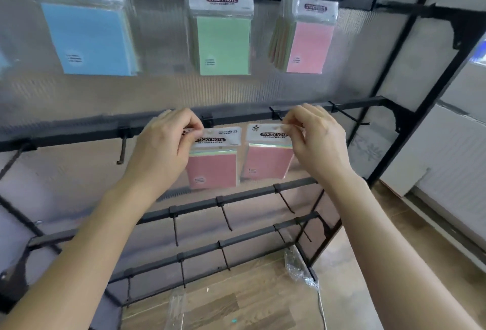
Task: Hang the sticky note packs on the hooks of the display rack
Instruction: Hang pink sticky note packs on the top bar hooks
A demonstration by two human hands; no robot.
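Head view shows the display rack [368,102] with its top rail done: blue pack [86,38], green pack [223,43] and pink pack [310,46] hang there. Lower rails' hooks [122,151] look mostly bare. Left hand [168,143] pinches the left pink pack [213,169] by its header and right hand [313,135] pinches the right pink pack [268,161], fingers curled tight, just under the middle rail; whether either is hooked I cannot tell

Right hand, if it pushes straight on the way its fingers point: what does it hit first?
Probably the black hook on the middle rail, just beyond the right hand's fingertips, which pinch the right pink pack's header. Behind that, the ribbed back panel. Depth is unclear.
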